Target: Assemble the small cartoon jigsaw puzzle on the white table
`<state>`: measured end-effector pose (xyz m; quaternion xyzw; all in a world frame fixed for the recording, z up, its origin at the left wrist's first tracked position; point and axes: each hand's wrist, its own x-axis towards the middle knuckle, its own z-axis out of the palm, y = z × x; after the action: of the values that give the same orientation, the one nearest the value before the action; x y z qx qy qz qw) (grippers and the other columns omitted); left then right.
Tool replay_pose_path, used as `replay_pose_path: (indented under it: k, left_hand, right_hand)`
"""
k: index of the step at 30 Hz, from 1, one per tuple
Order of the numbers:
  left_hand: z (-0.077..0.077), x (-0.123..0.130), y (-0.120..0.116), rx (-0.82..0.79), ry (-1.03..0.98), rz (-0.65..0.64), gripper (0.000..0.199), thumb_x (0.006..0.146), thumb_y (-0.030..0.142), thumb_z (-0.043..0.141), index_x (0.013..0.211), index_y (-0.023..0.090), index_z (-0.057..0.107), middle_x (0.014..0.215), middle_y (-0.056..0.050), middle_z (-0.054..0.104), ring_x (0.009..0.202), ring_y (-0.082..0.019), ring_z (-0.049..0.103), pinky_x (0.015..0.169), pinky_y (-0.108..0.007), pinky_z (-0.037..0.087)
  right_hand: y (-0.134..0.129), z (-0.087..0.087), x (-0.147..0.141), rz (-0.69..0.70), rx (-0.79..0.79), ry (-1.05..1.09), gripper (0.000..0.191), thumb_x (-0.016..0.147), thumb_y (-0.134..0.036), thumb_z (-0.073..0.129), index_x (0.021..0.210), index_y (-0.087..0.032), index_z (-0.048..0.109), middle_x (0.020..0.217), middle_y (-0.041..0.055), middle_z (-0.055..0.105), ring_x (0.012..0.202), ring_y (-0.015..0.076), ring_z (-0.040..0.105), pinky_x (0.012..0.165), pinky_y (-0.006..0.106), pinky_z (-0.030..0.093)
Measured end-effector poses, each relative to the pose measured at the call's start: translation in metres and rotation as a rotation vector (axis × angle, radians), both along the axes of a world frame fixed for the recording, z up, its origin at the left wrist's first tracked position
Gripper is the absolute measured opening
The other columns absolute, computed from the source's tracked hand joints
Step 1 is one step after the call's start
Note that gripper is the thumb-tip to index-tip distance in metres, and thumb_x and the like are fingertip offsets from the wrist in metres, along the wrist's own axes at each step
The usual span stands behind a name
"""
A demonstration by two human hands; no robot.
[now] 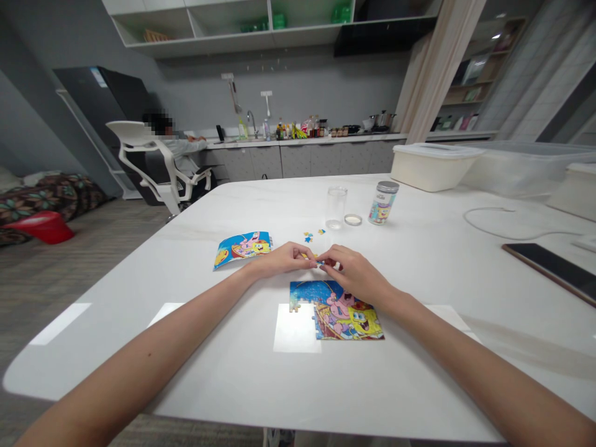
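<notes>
Just beyond the partly joined jigsaw puzzle [347, 310], my two hands meet fingertip to fingertip. Between them shows a small bluish puzzle piece [320, 263], mostly covered by the fingers. My left hand [286, 257] pinches it from the left, my right hand [356, 270] from the right. The joined puzzle shows a pink and a yellow cartoon figure; its lower left part has an uneven, stepped edge. Several loose puzzle pieces [308, 236] lie beyond my hands, some partly hidden behind the fingers. A curled picture sheet [244, 247] with matching art lies left of my left hand.
Farther back on the white table [209, 360] stand a see-through jar [336, 208], its lid [352, 220] and a printed jar [383, 203]. Lidded boxes [433, 166], a cable [503, 236] and a phone [554, 267] are at right. A person [179, 149] sits in an office chair, far left.
</notes>
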<state>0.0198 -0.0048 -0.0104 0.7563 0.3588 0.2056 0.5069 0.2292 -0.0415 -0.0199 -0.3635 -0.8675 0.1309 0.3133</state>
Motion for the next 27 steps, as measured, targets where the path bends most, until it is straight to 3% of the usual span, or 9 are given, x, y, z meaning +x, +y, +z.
replay_pose_path:
  k: [4,9,15,20,27]
  left_hand:
    - [0.0028,0.0017,-0.0019,0.010,-0.021,0.010,0.031,0.079,0.044,0.066,0.076,0.013,0.066,0.051,0.007,0.040,0.045,-0.006,0.024,0.045,-0.024,0.013]
    - [0.0039,0.0017,-0.0026,0.008,-0.014,0.004,0.028,0.081,0.041,0.065,0.078,0.014,0.065,0.046,0.010,0.033,0.042,-0.006,0.020,0.044,-0.023,0.011]
    - [0.0025,0.0000,-0.0016,0.013,-0.018,-0.004,0.024,0.081,0.040,0.065,0.079,0.016,0.062,0.045,0.010,0.030,0.042,-0.006,0.019,0.044,-0.023,0.010]
    - [-0.0001,-0.0009,-0.0003,0.000,-0.027,-0.014,0.024,0.081,0.039,0.066,0.079,0.016,0.060,0.044,0.011,0.030,0.042,-0.006,0.018,0.044,-0.023,0.009]
    - [0.0021,0.0008,-0.0030,-0.008,-0.022,0.008,0.030,0.081,0.045,0.064,0.080,0.015,0.063,0.047,0.011,0.030,0.042,-0.006,0.020,0.044,-0.023,0.011]
  right_hand:
    - [-0.0008,0.0018,-0.0004,-0.012,-0.003,-0.019,0.019,0.094,-0.023,0.050,0.091,-0.022,0.068,0.086,0.0046,0.063,0.081,0.0177,0.059,0.072,0.032,0.046]
    - [-0.0023,0.0047,-0.0015,-0.018,0.001,-0.051,0.027,0.097,-0.023,0.043,0.092,-0.021,0.069,0.086,0.0053,0.063,0.083,0.0185,0.058,0.075,0.033,0.045]
    - [-0.0013,0.0026,-0.0009,-0.017,-0.007,0.004,0.016,0.091,-0.020,0.052,0.101,-0.019,0.064,0.090,0.0053,0.065,0.081,0.0173,0.059,0.072,0.032,0.047]
    - [-0.0008,0.0000,-0.0006,-0.019,-0.034,0.030,0.020,0.085,-0.014,0.056,0.104,-0.020,0.059,0.090,0.0037,0.065,0.080,0.0162,0.060,0.070,0.030,0.047]
    - [-0.0016,0.0019,-0.0006,-0.028,-0.039,0.042,0.013,0.084,-0.012,0.057,0.095,-0.019,0.059,0.086,0.0030,0.063,0.077,0.0154,0.058,0.068,0.029,0.046]
